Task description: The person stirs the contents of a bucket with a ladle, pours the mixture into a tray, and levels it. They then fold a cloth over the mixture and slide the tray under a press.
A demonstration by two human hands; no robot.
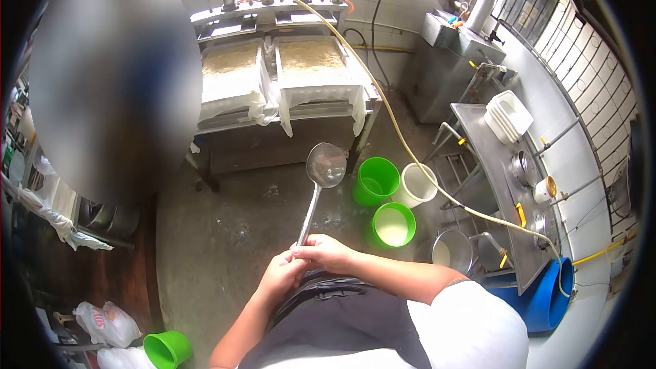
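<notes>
A long-handled metal ladle (326, 165) points away from my body, its round bowl raised over the floor. My left hand (279, 277) is closed around the lower end of the handle. Close against it, my right hand (326, 253) also has its fingers wrapped on the handle end. Beyond the bowl stand two cloth-lined trays (321, 87) filled with a pale, lumpy mass. To the right of the ladle are a green bucket (377, 181), a white bucket (418, 186) and another green bucket (394, 224) holding pale liquid.
A yellowish hose (391, 113) runs from the press frame (273, 10) to a blue barrel (550, 297). A metal counter (502, 198) with valves and stacked white containers (507, 117) lines the right. A metal pot (452, 251) stands below. A blurred patch covers the upper left.
</notes>
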